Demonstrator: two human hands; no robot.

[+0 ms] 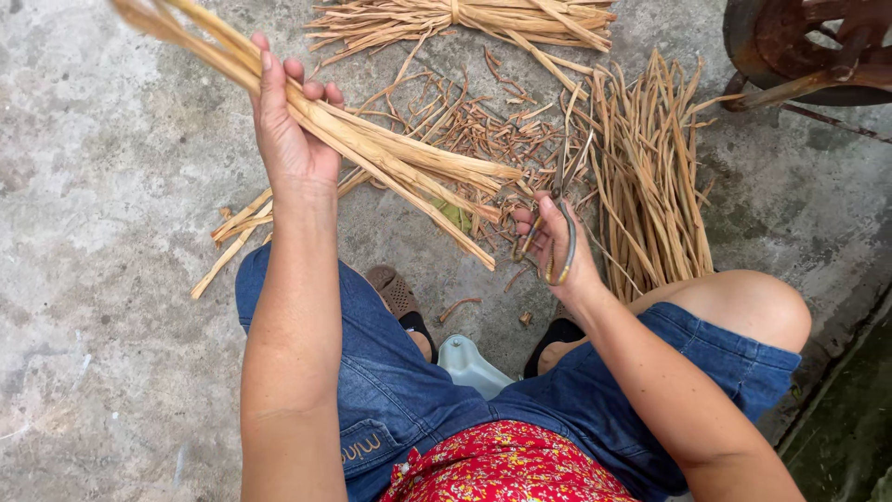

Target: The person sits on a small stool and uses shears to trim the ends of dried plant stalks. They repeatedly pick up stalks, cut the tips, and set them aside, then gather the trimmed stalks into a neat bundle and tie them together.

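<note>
Head camera view: two bare hands work dry straw-coloured stalks over a concrete floor (102, 167).

Raised and closed, the left hand (288, 130) has its fingers wrapped round a bundle of dried stalks (390, 153), which slants from the upper left corner down toward the middle, its cut ends near the right hand. Lower down, the right hand (557, 246) is curled round the handles of a pair of scissors (557, 232) whose blades point away from the person, just beside a loose pile of stalks (650, 177) lying on the floor. A tied sheaf (465, 20) rests at the top, short trimmings (474, 121) scattered between. A rusty metal object (808, 46) sits at the upper right corner.
</note>
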